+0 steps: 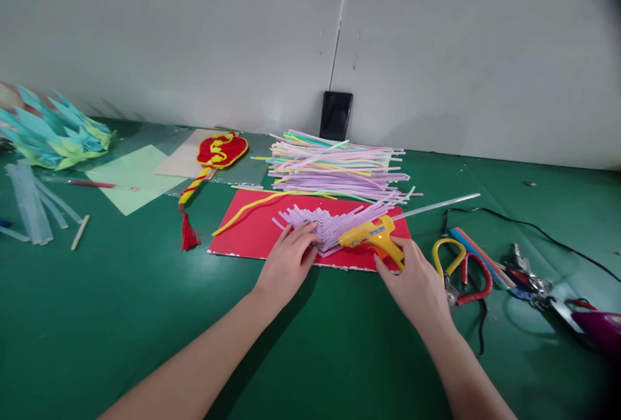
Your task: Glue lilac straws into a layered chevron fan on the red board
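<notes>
My left hand lies with its fingers stretched out on the left side of a V-shaped arrangement of short lilac straw pieces on a red board. My right hand grips the handle of a yellow hot glue gun. The gun's nozzle points left at the straw pieces, and a clear glue stick pokes out behind it. Behind the board lies a pile of long pastel straws. A yellow straw curves across the board.
Scissors with yellow and red handles, pliers, coloured straws and a black cable lie to the right on the green table. A red-and-yellow tasselled ornament, paper sheets, clear glue sticks and a teal paper craft sit left. A phone leans on the wall.
</notes>
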The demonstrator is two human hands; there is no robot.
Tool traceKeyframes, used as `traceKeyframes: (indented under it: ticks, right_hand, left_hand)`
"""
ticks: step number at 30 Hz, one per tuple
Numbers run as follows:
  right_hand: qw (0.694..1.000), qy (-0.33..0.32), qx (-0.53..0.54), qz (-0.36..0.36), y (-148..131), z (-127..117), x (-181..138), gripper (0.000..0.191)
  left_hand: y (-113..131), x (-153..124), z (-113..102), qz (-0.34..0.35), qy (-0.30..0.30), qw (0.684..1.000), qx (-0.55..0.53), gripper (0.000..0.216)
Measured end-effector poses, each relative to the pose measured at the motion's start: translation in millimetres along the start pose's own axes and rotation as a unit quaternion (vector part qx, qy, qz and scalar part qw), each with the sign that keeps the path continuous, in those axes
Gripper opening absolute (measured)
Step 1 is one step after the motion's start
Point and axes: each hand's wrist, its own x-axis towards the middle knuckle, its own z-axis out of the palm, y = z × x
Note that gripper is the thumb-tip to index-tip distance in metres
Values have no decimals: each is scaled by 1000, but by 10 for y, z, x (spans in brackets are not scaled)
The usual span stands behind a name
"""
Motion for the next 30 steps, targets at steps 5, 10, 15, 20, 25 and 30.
traceKeyframes:
  ticks: [5, 10, 15, 20, 25, 30]
  right_hand:
    - [1000, -7, -1, 0, -2, -4, -2, 31]
    - [1000, -6, -1, -5, -9, -1, -5, 30]
    - [1000, -6, 0, -9, -12, -2, -10, 29]
    - [1000, -10, 4, -7, -13, -2, -13, 29]
    - [1000, -17, 8, -5, -16, -7, -9, 30]
    - [1000, -14, 15, -6, -19, -7, -11, 29]
  left_hand:
    - [2, 5, -3, 0, 3, 1000, -6, 16]
    - [-3, 10, 2, 0, 2, 1000, -5, 16]
    - [-5, 10, 4, -1, 6, 1000, -6, 16]
    - [-4, 8, 4, 1, 6, 1000, -9, 16]
    - [-3, 5, 2, 2, 6, 1000, -10, 16]
    - [-11, 0, 8, 8, 12, 1000, -14, 16]
